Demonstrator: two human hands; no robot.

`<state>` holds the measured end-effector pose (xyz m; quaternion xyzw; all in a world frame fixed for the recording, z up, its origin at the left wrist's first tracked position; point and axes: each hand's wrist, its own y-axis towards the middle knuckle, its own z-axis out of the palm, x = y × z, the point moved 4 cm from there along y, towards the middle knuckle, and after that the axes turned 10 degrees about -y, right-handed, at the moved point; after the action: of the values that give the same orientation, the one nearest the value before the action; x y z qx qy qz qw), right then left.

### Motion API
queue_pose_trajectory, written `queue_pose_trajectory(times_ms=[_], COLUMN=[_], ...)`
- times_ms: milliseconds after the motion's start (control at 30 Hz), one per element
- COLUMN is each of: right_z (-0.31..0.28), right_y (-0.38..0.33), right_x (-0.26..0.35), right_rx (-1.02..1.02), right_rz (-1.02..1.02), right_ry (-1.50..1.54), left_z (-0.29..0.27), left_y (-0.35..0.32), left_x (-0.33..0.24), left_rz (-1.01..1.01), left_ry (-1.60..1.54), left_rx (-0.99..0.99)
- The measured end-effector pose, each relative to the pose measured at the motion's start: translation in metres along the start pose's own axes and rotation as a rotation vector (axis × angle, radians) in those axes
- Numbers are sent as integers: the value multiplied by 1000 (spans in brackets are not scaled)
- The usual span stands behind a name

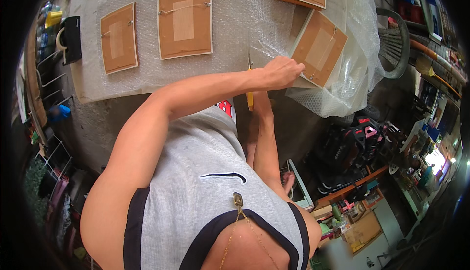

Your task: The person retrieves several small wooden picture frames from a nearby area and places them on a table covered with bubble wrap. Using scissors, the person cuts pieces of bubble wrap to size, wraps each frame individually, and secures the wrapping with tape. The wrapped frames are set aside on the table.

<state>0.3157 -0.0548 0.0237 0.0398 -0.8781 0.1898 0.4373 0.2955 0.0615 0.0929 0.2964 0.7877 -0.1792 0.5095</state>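
My left hand (284,71) is clenched by the frame (319,47); right hand (261,101), can't tell; crossed arms (210,83) risk the yellow cutter (250,102) nicking me

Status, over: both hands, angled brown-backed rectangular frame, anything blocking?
Left hand curled by the frame, grip unclear. Frame lies back-up on clear bubble wrap. Left forearm hides most of right hand, near yellow-handled cutter.
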Motion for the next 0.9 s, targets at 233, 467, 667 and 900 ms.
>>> queue_pose_trajectory(times_ms=[233,467,667,900], right_z=[-1,-12,1,5], right_y=[7,19,12,15], right_x=[-5,4,4,-7], right_rx=[106,131,107,17], right_rz=[141,188,79,108], right_ry=[39,42,-92,62], left_z=[1,-5,-4,2], left_y=[2,7,10,7], left_x=[6,10,10,10], left_rz=[-8,21,21,-1], left_ry=[-61,-85,-88,-81], left_rx=[-33,-46,-47,17])
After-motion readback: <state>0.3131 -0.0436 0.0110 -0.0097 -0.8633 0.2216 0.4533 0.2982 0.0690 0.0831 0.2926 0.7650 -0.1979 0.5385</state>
